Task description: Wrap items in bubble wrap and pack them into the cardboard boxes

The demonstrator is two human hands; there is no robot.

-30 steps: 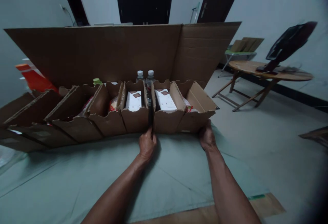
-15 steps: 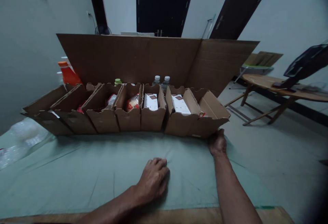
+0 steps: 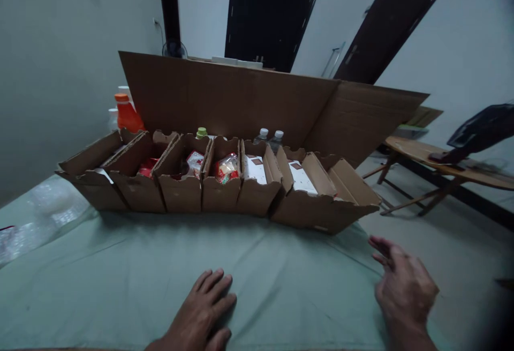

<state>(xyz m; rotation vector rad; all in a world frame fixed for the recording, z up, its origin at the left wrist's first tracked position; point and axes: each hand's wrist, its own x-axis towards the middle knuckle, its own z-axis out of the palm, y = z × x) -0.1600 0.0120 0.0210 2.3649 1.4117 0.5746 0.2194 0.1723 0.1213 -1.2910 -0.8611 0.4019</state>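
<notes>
My left hand [image 3: 204,311] lies on the green tablecloth [image 3: 132,281], fingers spread and holding nothing. Off the right side of the table my right hand [image 3: 405,281] hangs in the air, fingers stretched out, slightly blurred and without anything in it. In front of both hands runs a row of open cardboard boxes [image 3: 180,196]. Nearest to my right hand is the rightmost box [image 3: 321,217], apart from it. White cartons [image 3: 256,169] with brown marks stand in boxes right of the middle. A red and clear packet [image 3: 227,169] sits in a middle box, and a red packet [image 3: 148,166] farther left.
Behind the boxes rises a folded cardboard panel [image 3: 241,91]. Bottles with white caps [image 3: 277,138] and an orange bottle [image 3: 127,114] stand by it. Bubble wrap [image 3: 52,201] lies at the left. A wooden table [image 3: 453,161] stands at the right.
My right hand has let go of the rightmost box's corner and moved right and back. My left hand has shifted left and nearer, its curled fingers now spread. The view has turned slightly.
</notes>
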